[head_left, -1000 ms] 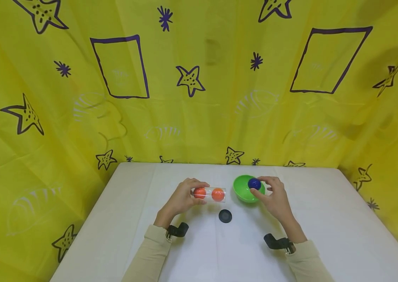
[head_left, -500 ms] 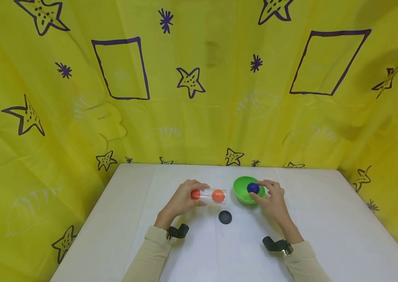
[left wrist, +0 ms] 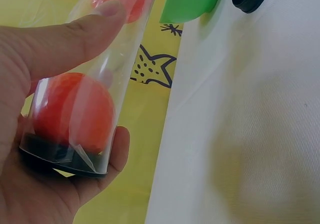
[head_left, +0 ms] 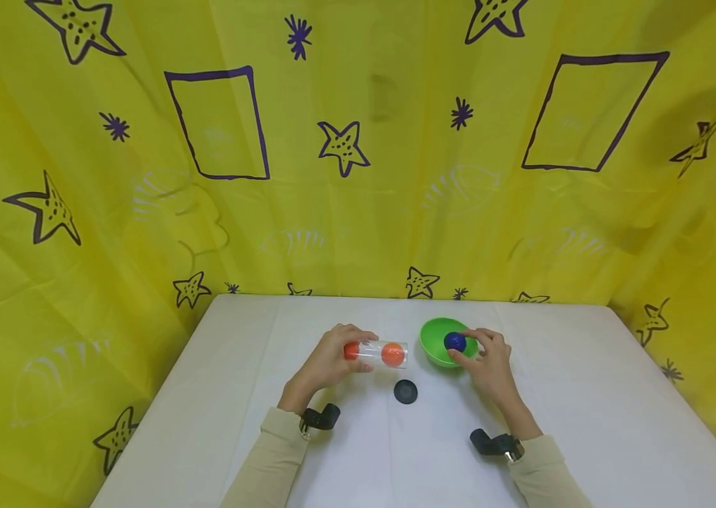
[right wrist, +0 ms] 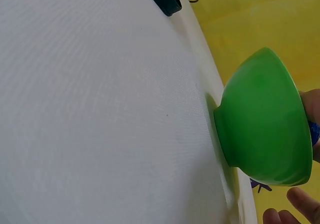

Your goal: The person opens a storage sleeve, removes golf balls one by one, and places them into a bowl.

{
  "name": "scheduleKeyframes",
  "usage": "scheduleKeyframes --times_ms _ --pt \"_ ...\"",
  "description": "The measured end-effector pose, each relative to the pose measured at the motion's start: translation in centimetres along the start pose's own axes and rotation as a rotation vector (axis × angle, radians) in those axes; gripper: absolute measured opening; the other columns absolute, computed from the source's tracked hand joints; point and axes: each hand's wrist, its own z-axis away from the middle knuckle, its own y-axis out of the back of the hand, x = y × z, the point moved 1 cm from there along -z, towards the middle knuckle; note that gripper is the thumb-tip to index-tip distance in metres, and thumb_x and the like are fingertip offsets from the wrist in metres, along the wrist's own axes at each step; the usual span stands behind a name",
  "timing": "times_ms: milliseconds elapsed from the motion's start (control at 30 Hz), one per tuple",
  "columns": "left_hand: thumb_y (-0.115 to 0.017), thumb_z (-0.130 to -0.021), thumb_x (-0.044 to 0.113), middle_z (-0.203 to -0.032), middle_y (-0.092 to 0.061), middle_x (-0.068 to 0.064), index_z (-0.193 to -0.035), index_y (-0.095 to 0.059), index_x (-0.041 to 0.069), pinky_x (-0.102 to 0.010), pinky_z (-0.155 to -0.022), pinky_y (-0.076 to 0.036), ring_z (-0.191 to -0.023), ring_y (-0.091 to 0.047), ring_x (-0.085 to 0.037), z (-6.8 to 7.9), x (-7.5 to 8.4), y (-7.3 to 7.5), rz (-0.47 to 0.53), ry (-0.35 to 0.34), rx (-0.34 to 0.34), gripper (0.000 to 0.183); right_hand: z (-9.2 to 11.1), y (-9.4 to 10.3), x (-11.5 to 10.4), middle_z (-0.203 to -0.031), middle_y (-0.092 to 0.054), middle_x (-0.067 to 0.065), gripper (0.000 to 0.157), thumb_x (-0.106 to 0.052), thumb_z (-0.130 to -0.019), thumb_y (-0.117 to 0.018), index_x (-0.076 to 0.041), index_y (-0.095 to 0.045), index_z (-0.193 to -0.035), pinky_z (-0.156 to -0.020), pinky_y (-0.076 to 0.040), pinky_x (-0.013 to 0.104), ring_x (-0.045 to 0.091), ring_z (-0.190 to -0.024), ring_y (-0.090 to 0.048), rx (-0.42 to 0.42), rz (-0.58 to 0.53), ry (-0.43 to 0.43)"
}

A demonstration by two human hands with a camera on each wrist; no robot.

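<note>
My left hand (head_left: 326, 360) grips a clear tube (head_left: 372, 350) lying roughly sideways, its mouth toward the bowl. Inside are two orange balls, one (head_left: 393, 354) near the mouth and another (left wrist: 75, 112) down at the black end cap (left wrist: 60, 156), as the left wrist view shows. My right hand (head_left: 491, 360) pinches a blue ball (head_left: 455, 342) between thumb and fingers, within the outline of a green bowl (head_left: 430, 346) in the head view. From the right wrist, the bowl's side hides most of the ball and part of the hand.
A round black lid (head_left: 405, 391) lies on the white-covered table (head_left: 237, 423), in front of and between the tube and bowl. A yellow curtain (head_left: 358, 212) with purple stars hangs behind the table and at both sides.
The blue ball has moved slightly left and lower over the bowl with my right hand. Inside the tube, the left orange ball has slid deeper toward the capped end; my left hand keeps its hold.
</note>
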Motion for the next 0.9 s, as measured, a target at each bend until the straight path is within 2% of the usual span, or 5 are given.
scheduleKeyframes --times_ms 133,267,400,900 --pt "-0.087 -0.081 0.016 -0.122 -0.069 -0.009 -0.126 -0.072 0.016 -0.039 -0.094 -0.049 -0.111 -0.054 -0.022 0.0 0.1 0.0 0.003 -0.004 -0.003 0.048 0.0 -0.2 0.0 -0.153 -0.03 0.028 0.053 -0.03 -0.094 -0.074 -0.005 -0.058 -0.138 -0.103 -0.042 0.056 0.043 -0.131 -0.031 0.0 -0.012 -0.008" --pt "-0.087 -0.081 0.016 -0.122 -0.069 -0.01 -0.126 -0.072 0.017 -0.038 -0.094 -0.049 -0.111 -0.054 -0.022 0.0 0.0 0.1 0.002 -0.003 -0.005 0.047 0.1 -0.1 0.0 -0.152 -0.032 0.028 0.043 -0.025 -0.098 -0.07 -0.004 -0.06 -0.134 -0.108 -0.042 0.057 0.043 -0.134 -0.028 0.009 -0.039 -0.009" --pt "-0.087 -0.081 0.016 -0.122 -0.069 -0.009 -0.126 -0.073 0.018 -0.038 -0.094 -0.049 -0.11 -0.054 -0.021 0.0 -0.1 0.1 0.002 -0.005 -0.003 0.047 0.1 0.1 -0.2 -0.151 -0.036 0.027 0.035 -0.02 -0.1 -0.067 -0.004 -0.063 -0.13 -0.107 -0.042 0.056 0.042 -0.135 -0.029 0.033 -0.053 -0.001" --pt "-0.087 -0.081 0.019 -0.12 -0.069 -0.003 -0.126 -0.073 0.021 -0.037 -0.095 -0.051 -0.11 -0.054 -0.019 -0.1 0.0 0.1 -0.028 0.01 0.007 0.047 -0.1 1.2 -0.7 -0.151 -0.035 0.027 0.038 -0.024 -0.101 -0.064 -0.006 -0.061 -0.134 -0.11 -0.042 0.06 0.044 -0.14 -0.028 0.053 -0.058 -0.018"
